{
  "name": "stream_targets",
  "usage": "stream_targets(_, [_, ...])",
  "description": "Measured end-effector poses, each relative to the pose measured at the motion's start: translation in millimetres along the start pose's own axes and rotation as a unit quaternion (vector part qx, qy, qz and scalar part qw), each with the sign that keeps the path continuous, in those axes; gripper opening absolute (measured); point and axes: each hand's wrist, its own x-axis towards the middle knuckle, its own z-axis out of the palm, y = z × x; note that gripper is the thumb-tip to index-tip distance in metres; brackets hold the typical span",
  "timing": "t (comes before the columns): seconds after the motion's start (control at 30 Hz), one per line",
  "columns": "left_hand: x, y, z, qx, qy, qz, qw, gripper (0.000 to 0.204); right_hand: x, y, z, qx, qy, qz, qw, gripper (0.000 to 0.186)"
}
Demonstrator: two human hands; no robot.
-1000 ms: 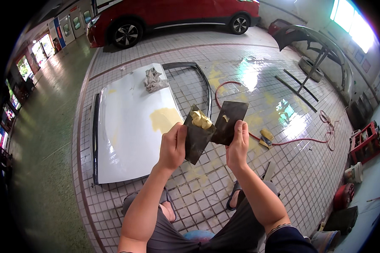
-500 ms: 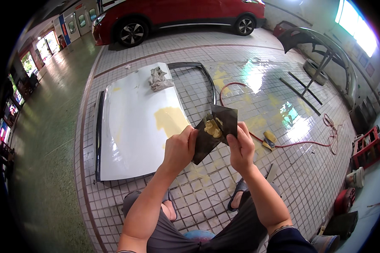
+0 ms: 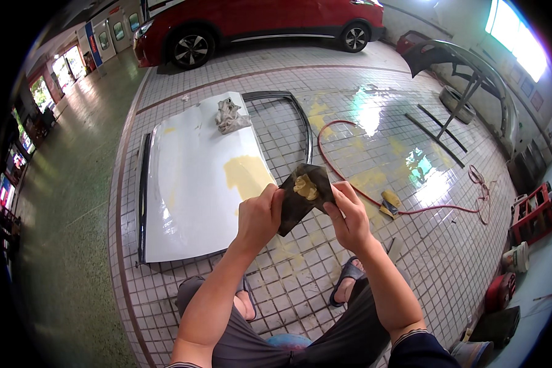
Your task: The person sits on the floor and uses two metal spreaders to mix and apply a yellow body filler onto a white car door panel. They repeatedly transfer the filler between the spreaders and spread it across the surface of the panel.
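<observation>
My left hand (image 3: 259, 216) pinches the edge of a dark flat putty spreader (image 3: 292, 214). A lump of yellow putty (image 3: 305, 187) sits on the dark sheets between my hands. Closed on a second dark spreader (image 3: 323, 178), my right hand (image 3: 348, 219) brings it against the first, so the two overlap around the putty. Where one sheet ends and the other begins is hard to see. Beyond my left hand lies a white car door (image 3: 193, 202) with a smooth yellow filler patch (image 3: 246, 175) near its right edge.
A crumpled grey rag (image 3: 230, 116) rests on the door. Right of it, a red hose (image 3: 438, 211) runs past a yellow sanding tool (image 3: 390, 203) on the tiles. A red car (image 3: 257, 24) stands behind; a bumper on a stand (image 3: 472, 61) and a red crate (image 3: 532, 211) are rightward.
The right spreader has tilted down and turned lower over the left one, its upright corner gone from view. The putty has shifted slightly left. My left hand has barely moved.
</observation>
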Motion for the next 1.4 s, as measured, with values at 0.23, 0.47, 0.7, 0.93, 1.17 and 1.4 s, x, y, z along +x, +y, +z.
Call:
stream_targets(0.23, [-2.2, 2.3, 2.5, -0.031, 0.066, 0.017, 0.997, 0.033, -1.2, -2.7, -10.7, -0.071, -0.085, 0.079, 0.991, 0.032])
stream_targets(0.47, [6.1, 3.3, 4.9, -0.092, 0.040, -0.006, 0.995, 0.031, -13.9, 28.3, -9.3, 0.254, 0.113, 0.251, 0.927, 0.018])
stream_targets(0.7, [9.7, 13.4, 7.0, 0.001, 0.012, 0.000, 1.000, 0.030, -15.0, 9.2, 1.9, 0.265, 0.061, 0.186, 0.944, 0.016])
stream_targets(0.93, [7.5, 0.5, 6.6, 0.002, 0.078, 0.039, 0.996, 0.031, -11.4, 7.9, 0.8, -0.017, -0.042, 0.132, 0.990, 0.012])
stream_targets(1.17, [5.8, 7.8, 13.4, -0.161, 0.121, -0.078, 0.976, 0.034, -17.1, 6.4, 19.6, 0.267, 0.150, 0.229, 0.924, 0.022])
stream_targets(1.4, [5.1, 13.2, 18.9, -0.124, 0.119, -0.132, 0.976, 0.032, -19.5, -19.5, 40.1, 0.289, 0.143, 0.169, 0.931, 0.031])
